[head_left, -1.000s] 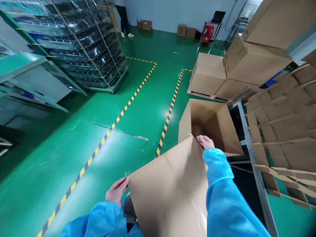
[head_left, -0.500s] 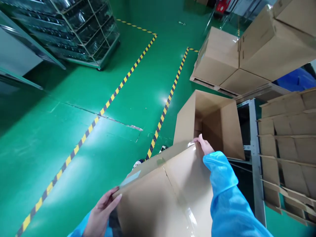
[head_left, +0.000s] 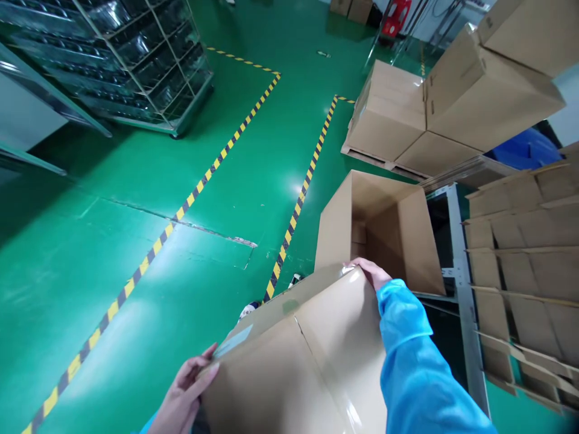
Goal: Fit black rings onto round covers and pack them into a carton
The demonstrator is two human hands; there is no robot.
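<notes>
Taped carton (head_left: 289, 367) sits bottom centre; left hand (head_left: 184, 387) pinches its left corner; right hand (head_left: 370, 275) has fingers hooked over the far one (opposite corners, probably for balance)

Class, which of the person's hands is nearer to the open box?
Right. The right hand holds the held carton at the corner beside the open box; the left hand holds its other end, farther away.

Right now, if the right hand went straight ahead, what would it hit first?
Past the held carton, the right hand would likely meet the open carton, on its outer side; depth is hard to judge.
</notes>
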